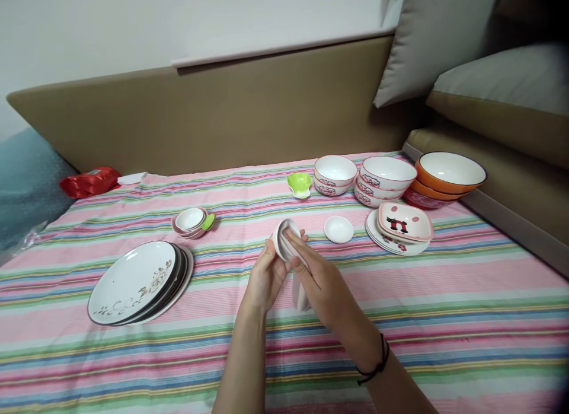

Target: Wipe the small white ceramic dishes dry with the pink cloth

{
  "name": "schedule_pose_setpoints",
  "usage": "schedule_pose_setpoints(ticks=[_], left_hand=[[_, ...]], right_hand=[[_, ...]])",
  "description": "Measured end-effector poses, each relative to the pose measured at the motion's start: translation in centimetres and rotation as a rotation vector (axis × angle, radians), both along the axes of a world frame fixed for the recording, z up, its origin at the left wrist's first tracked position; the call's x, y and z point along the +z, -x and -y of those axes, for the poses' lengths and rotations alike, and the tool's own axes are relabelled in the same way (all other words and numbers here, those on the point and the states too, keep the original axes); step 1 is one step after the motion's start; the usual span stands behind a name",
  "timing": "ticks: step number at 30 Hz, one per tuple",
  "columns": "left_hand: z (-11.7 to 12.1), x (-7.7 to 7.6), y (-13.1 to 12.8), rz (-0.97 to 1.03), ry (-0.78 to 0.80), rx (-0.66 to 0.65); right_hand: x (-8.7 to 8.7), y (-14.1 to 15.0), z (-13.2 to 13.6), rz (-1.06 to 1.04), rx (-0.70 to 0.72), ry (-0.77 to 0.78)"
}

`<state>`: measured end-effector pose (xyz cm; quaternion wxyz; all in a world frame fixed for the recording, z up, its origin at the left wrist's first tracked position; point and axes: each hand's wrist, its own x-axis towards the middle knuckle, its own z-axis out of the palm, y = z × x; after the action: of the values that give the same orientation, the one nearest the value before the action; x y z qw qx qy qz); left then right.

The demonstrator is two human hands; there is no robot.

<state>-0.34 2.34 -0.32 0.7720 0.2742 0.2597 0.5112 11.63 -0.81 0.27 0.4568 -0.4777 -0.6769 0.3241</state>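
Note:
Tilted on its side, a small white dish (278, 243) is gripped by my left hand (264, 277), thumb at its rim. My right hand (317, 277) presses a pale cloth (300, 294) into the hollow of the dish, and the cloth's loose end hangs below. Part of the dish is covered by cloth and fingers. Just right of my hands, another small white dish (338, 229) lies on the striped cloth (231, 283). Beyond them sits a green leaf-shaped dish (299, 184).
At left are stacked large plates (133, 277) and small nested bowls (190, 219). On the right stand white patterned bowls (386, 175), orange bowls (451, 171) and a pink square dish (406, 222) on plates. A red bundle (91, 181) lies far left; a brown backrest (222, 117) runs behind.

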Motion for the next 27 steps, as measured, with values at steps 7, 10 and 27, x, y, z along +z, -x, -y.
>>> schedule_pose_setpoints(ticks=[7, 10, 27], left_hand=[[0.1, -0.1, 0.0, -0.065, -0.02, 0.014], [0.1, 0.1, -0.1, -0.033, 0.041, 0.038], [-0.5, 0.3, -0.9, 0.217, 0.237, 0.244]], right_hand=[[1.2, -1.6, 0.2, -0.08, 0.2, 0.013], [1.3, -1.7, 0.6, 0.113, 0.167, -0.001], [0.2, 0.5, 1.0, 0.37, 0.186, -0.068]])
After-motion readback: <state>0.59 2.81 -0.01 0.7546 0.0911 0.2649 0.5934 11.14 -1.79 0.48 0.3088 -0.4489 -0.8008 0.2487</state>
